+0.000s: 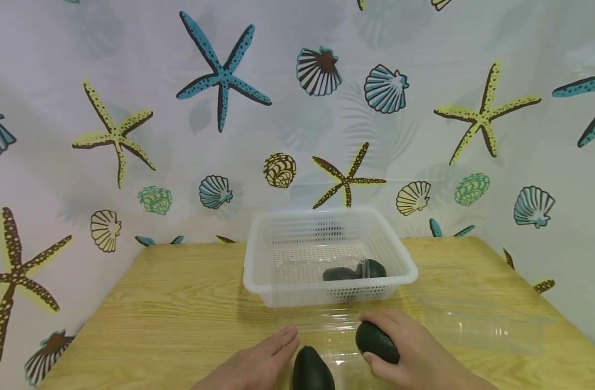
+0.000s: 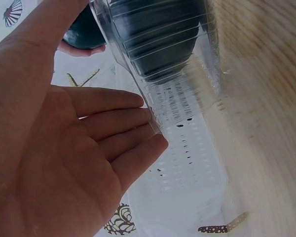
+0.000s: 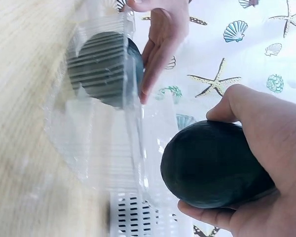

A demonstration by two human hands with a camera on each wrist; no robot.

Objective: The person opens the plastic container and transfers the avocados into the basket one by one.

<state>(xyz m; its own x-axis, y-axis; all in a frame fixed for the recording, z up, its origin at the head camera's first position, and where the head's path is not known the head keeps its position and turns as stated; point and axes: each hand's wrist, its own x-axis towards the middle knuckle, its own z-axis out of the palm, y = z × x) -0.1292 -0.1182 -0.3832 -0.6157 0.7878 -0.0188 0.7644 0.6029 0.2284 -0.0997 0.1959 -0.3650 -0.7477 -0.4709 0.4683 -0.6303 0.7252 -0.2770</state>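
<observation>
My right hand (image 1: 419,355) grips a dark green avocado (image 1: 377,342) with thumb and fingers, held above the right side of a clear plastic container (image 1: 333,323). Inside that container lies another dark avocado (image 1: 312,372), its narrow end pointing away from me. My left hand (image 1: 260,360) is beside the container on its left. In the left wrist view its fingers (image 2: 111,123) are nearly straight, the tips at the ribbed clear wall, and the palm is empty. The right wrist view shows the held avocado (image 3: 212,165) apart from the container.
A white perforated basket (image 1: 405,271) stands behind the container, with two dark avocados (image 1: 340,274) visible in it. On the right of the wooden table (image 1: 180,303) lies a second clear plastic container (image 1: 492,327). A curtain (image 1: 287,124) printed with starfish and shells hangs behind.
</observation>
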